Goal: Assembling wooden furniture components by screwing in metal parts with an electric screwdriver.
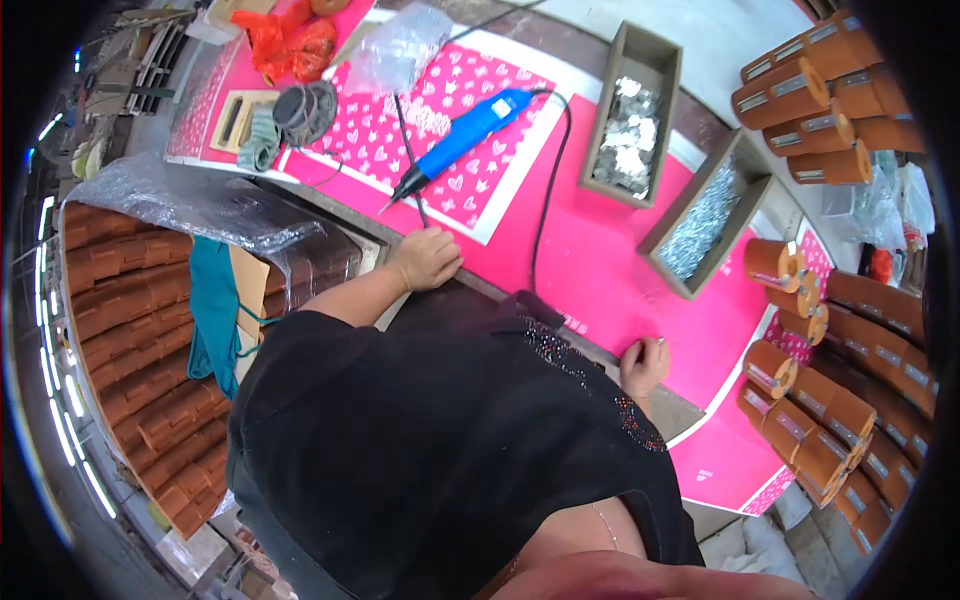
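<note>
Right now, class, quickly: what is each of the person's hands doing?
Left hand: curled, resting on the pink table edge, nothing visibly held.
Right hand: loosely closed at the table edge; whether it holds anything cannot be told.

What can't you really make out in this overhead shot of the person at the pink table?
Head view:
- Left hand: fist closed at the table edge; anything inside is hidden.
- Right hand: fingers curled; any small item is too tiny to tell.
- Grey tray: silvery pieces too small to identify.
</note>
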The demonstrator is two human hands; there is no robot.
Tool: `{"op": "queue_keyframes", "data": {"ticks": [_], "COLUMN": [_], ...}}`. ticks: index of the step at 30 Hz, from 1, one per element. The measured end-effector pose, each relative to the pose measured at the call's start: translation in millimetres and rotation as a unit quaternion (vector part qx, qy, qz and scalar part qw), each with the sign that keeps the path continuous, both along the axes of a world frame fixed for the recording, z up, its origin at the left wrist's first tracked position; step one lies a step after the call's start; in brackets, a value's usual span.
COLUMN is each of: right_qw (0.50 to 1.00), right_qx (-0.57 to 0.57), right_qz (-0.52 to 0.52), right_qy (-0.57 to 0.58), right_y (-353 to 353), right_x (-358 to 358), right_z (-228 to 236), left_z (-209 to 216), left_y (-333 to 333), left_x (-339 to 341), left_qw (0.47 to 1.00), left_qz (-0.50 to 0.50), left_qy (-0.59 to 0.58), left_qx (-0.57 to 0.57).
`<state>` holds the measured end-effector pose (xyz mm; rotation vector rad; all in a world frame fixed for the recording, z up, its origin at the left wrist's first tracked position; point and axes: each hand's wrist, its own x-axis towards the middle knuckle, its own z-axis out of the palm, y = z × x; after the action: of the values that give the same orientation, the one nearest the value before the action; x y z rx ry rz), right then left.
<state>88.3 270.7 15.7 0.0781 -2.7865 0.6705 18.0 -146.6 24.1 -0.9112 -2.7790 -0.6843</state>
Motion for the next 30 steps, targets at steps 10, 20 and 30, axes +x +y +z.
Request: {"op": "queue_keyframes", "data": {"ticks": [10, 20, 30], "right_qw": [0.995, 0.974, 0.942], "right_qx": [0.050, 0.038, 0.092], "right_qz": [-0.047, -0.178, -0.304], "right_qy": [0.076, 0.132, 0.108], "right_y": [5, -2, -10], "right_x": [4, -5, -4], "right_z": [-22, -32, -39], "left_z": [-25, -32, -23], "left_y": [-1, 6, 20], "left_x": [5, 36, 94], "left_qw": [0.975, 0.932, 0.914], "left_qz": [0.038, 0.139, 0.112], "left_qy": [0.188, 0.164, 0.053], "left_qx": [0.109, 0.290, 0.386]}}
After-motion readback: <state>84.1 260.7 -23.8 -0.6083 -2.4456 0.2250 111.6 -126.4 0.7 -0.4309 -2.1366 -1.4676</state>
